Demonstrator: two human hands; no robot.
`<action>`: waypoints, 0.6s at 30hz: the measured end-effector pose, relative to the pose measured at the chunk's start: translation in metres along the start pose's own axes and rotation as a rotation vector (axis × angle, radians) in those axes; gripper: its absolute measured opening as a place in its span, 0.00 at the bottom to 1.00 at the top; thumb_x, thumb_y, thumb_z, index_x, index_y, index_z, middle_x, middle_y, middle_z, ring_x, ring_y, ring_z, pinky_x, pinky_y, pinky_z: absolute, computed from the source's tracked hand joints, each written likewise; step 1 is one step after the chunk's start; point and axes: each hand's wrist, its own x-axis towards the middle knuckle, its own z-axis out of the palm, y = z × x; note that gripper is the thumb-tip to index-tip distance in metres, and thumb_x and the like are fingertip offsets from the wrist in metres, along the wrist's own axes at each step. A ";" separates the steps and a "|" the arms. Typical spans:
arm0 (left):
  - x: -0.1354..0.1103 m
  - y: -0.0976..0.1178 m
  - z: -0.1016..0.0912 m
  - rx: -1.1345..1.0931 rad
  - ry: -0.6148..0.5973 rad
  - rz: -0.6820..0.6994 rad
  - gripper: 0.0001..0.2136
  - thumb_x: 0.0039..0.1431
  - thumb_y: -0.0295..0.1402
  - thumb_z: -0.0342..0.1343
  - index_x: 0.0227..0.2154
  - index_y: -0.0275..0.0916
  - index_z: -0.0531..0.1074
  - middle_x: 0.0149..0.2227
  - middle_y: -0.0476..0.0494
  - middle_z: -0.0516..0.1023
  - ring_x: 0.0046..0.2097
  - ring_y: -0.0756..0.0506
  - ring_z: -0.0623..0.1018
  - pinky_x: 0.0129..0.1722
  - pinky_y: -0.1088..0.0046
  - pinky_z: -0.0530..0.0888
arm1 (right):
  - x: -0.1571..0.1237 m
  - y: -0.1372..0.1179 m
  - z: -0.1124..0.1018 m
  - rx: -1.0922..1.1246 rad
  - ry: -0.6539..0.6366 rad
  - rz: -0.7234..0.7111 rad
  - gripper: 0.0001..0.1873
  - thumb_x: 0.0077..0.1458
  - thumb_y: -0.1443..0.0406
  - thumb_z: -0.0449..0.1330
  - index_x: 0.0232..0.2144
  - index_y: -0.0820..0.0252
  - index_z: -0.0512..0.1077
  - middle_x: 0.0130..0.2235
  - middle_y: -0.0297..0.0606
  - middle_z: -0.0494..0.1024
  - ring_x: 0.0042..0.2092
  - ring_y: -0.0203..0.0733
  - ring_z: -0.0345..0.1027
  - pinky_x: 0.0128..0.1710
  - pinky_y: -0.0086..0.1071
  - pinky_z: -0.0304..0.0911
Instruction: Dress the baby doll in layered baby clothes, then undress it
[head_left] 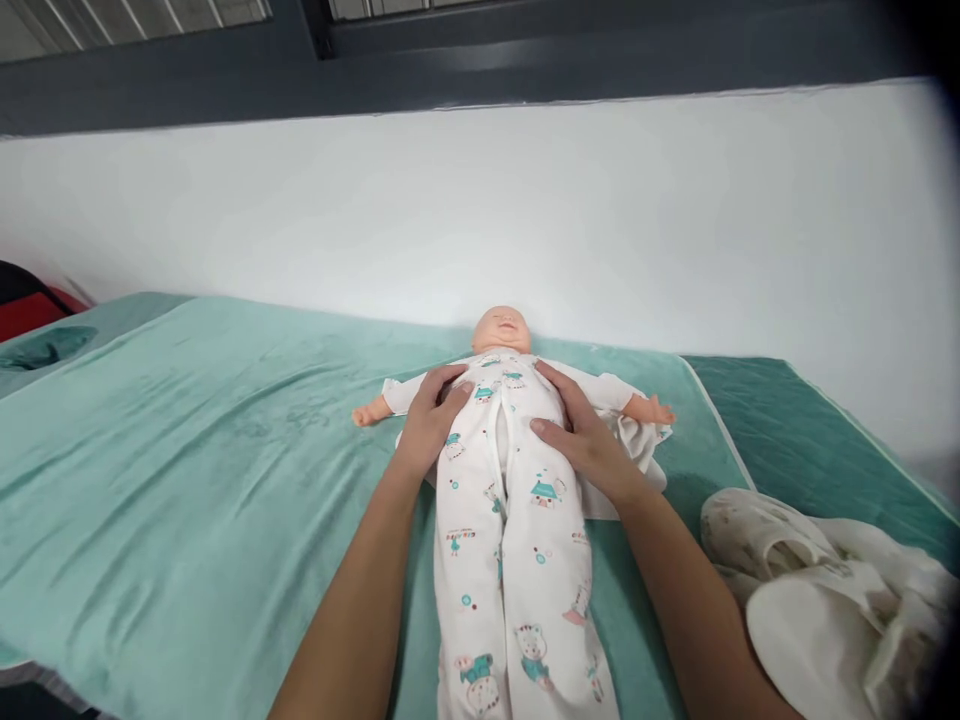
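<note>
A baby doll [501, 328] lies on its back with its head toward the wall and both arms spread sideways. Long white printed trousers or a bodysuit [514, 500] cover its front, with a gap down the middle. White sleeves are on its arms. My left hand [441, 412] rests on the left side of the printed garment at the chest, thumb and forefinger stretched out; its other fingers are partly hidden. On the opposite side, my right hand [583, 437] lies with thumb and forefinger apart on the cloth. Whether either hand pinches the fabric is not visible.
A teal sheet [225, 480] covers the surface under the doll. Bunched white clothing [817, 590] lies at the lower right. White fabric [641, 450] sticks out beneath the doll's arm. Behind stands a white wall [480, 220], and a red and black item [34, 305] is at the far left.
</note>
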 end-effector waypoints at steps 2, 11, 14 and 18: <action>0.001 0.000 0.000 -0.035 -0.049 -0.014 0.19 0.59 0.45 0.58 0.51 0.44 0.73 0.55 0.44 0.76 0.55 0.42 0.74 0.55 0.64 0.70 | 0.001 -0.001 -0.002 -0.043 -0.032 0.030 0.44 0.53 0.54 0.67 0.67 0.45 0.53 0.71 0.35 0.50 0.71 0.50 0.42 0.70 0.51 0.42; -0.004 0.008 0.004 0.250 -0.042 0.151 0.17 0.56 0.41 0.62 0.48 0.46 0.74 0.50 0.46 0.76 0.54 0.41 0.71 0.54 0.63 0.68 | 0.004 0.000 0.000 -0.268 -0.048 -0.103 0.49 0.46 0.51 0.71 0.66 0.46 0.54 0.71 0.39 0.48 0.71 0.55 0.40 0.69 0.54 0.42; -0.006 0.012 0.005 0.416 -0.067 0.349 0.09 0.59 0.34 0.58 0.43 0.45 0.76 0.42 0.47 0.76 0.49 0.43 0.70 0.51 0.64 0.68 | 0.006 -0.001 0.008 -0.325 -0.014 -0.125 0.50 0.45 0.50 0.71 0.65 0.46 0.55 0.71 0.40 0.48 0.71 0.56 0.38 0.69 0.55 0.42; -0.008 0.013 0.008 0.503 -0.034 0.482 0.04 0.57 0.26 0.55 0.33 0.42 0.71 0.34 0.48 0.74 0.41 0.44 0.69 0.44 0.65 0.69 | 0.008 -0.003 0.018 -0.355 0.024 -0.149 0.44 0.44 0.51 0.71 0.61 0.46 0.60 0.71 0.41 0.48 0.71 0.58 0.40 0.67 0.58 0.43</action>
